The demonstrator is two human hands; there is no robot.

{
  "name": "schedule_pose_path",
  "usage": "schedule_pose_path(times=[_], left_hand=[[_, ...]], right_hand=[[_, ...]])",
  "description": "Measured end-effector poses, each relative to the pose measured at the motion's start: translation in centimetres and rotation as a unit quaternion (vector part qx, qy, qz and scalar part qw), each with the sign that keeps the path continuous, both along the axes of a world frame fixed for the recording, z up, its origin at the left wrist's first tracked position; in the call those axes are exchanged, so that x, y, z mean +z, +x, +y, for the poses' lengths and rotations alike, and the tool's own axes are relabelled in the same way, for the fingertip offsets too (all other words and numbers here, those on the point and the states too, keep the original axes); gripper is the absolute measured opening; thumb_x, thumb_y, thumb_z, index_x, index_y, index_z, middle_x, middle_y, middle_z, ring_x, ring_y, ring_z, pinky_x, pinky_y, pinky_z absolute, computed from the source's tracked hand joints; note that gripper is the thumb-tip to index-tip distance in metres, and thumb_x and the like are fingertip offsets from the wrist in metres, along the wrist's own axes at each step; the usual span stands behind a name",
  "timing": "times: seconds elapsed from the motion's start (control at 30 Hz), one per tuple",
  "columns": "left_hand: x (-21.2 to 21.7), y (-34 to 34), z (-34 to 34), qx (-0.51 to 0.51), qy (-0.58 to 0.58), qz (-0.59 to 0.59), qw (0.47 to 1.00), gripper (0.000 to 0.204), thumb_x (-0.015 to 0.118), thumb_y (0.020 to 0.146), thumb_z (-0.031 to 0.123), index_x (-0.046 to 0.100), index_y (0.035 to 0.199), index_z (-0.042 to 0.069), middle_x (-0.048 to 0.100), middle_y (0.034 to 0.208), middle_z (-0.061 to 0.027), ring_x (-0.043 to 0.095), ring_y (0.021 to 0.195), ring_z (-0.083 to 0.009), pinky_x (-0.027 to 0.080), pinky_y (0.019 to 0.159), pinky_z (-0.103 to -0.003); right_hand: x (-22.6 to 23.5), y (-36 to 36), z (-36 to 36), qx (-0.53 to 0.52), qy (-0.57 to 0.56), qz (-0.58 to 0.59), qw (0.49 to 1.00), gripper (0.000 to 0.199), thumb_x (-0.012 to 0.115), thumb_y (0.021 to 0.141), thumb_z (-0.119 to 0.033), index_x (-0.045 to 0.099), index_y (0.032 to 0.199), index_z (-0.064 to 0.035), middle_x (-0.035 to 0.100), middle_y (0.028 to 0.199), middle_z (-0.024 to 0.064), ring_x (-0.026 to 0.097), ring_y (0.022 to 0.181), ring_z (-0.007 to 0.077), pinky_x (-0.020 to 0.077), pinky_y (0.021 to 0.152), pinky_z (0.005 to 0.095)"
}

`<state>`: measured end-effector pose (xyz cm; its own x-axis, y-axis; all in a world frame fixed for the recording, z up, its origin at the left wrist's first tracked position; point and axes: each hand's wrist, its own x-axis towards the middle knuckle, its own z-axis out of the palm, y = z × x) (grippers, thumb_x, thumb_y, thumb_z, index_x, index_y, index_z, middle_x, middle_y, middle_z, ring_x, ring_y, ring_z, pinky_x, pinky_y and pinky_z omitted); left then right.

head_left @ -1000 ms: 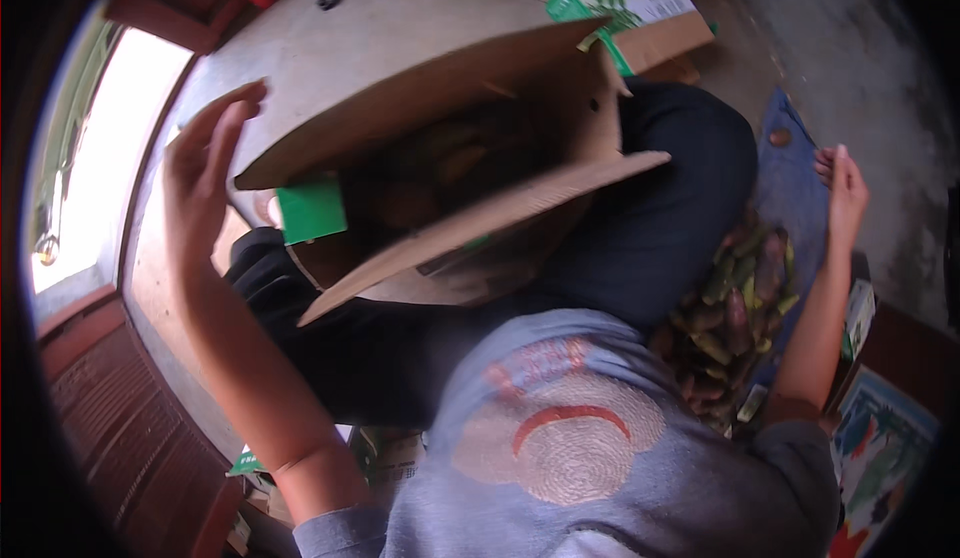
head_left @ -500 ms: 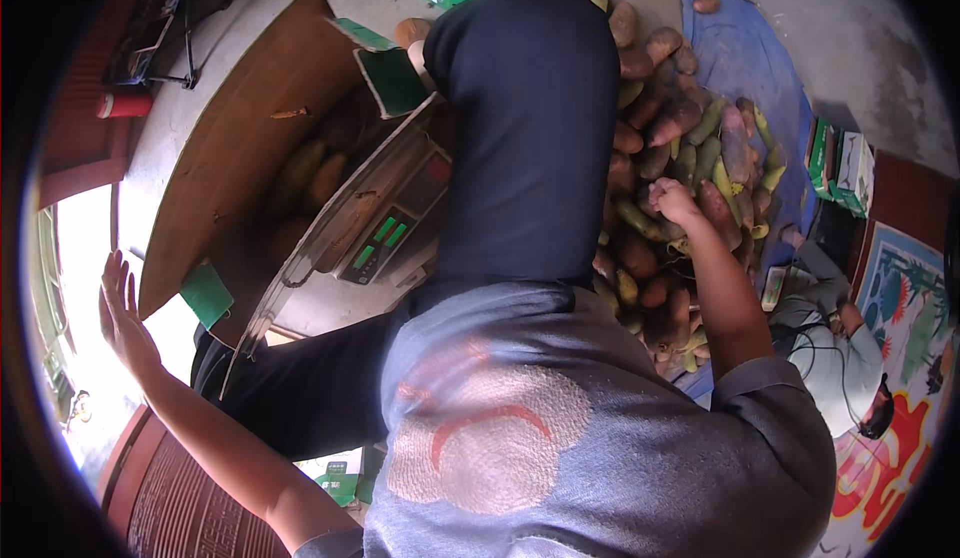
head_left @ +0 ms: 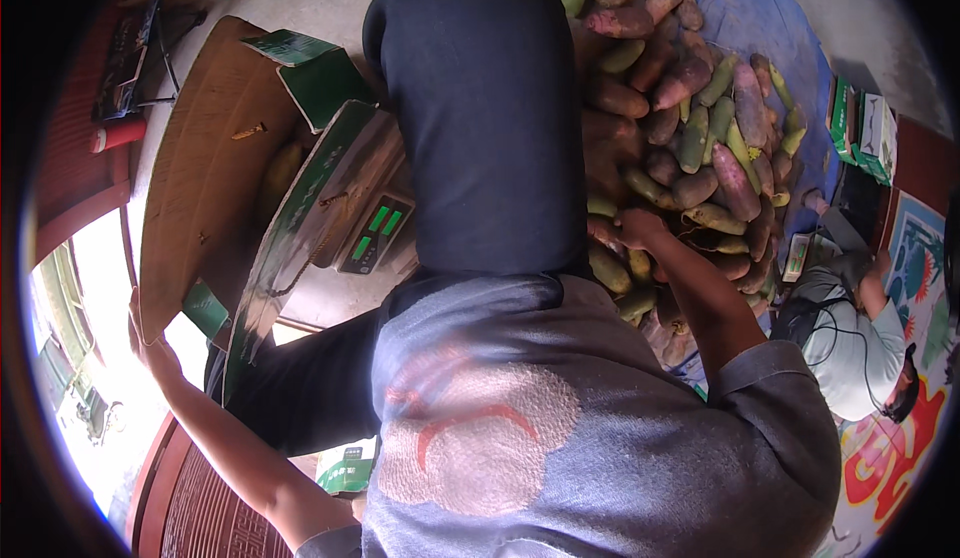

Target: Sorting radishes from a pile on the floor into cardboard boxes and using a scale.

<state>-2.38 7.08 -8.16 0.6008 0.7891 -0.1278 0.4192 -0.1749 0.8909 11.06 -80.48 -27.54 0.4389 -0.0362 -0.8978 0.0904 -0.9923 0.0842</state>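
My left hand [head_left: 152, 346] is at the outer edge of a tall brown carton flap [head_left: 205, 173], its fingers partly hidden behind it; it appears to grip the edge. My right hand [head_left: 642, 228] is closed at the near left part of a pile of radishes, with a reddish radish [head_left: 602, 228] at its fingertips. The pile mixes long green radishes [head_left: 693, 138] with pinkish-red radishes [head_left: 735, 183]. The open carton [head_left: 300, 198] stands left of my raised knee, a yellowish-green radish [head_left: 280, 180] visible inside; most of its inside is hidden.
A scale display [head_left: 378, 230] with green-lit digits shows beside the carton. The pile lies on a blue tarp [head_left: 765, 33]. Another person [head_left: 845, 343] is at the right, near green-and-white boxes [head_left: 862, 128]. A brown wooden piece of furniture [head_left: 215, 498] stands at lower left.
My left hand has gone from open in the air to the carton flap's edge. My right hand has shifted lower left in the pile. The view has moved slightly.
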Motion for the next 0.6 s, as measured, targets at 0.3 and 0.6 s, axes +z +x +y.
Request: schedule_pose_path(times=[0.3, 0.6], left_hand=[[-0.4, 1.4, -1.6, -0.004, -0.024, -0.006, 1.0, 0.05, 0.048, 0.107, 0.037, 0.054, 0.142, 0.001, 0.056, 0.143, -0.0187, 0.053, 0.135, -0.0278, 0.04, 0.114, -0.041], [0.9, 1.0, -1.7, 0.022, 0.001, 0.023, 0.999, 0.051, 0.053, 0.104, 0.046, 0.059, 0.14, 0.01, 0.062, 0.139, -0.0128, 0.052, 0.136, -0.0248, 0.029, 0.116, -0.061]], right_hand=[[-2.8, -7.5, -5.3, 0.204, -0.019, -0.01, 0.979, 0.046, 0.07, 0.081, -0.02, 0.066, 0.125, -0.0077, 0.069, 0.122, 0.0172, 0.062, 0.122, 0.0339, 0.0467, 0.104, 0.0486], [-3.3, -10.0, -4.4, 0.33, -0.018, 0.04, 0.943, 0.046, 0.076, 0.074, -0.013, 0.07, 0.12, -0.0123, 0.071, 0.117, 0.017, 0.066, 0.116, 0.035, 0.0498, 0.099, 0.0527]])
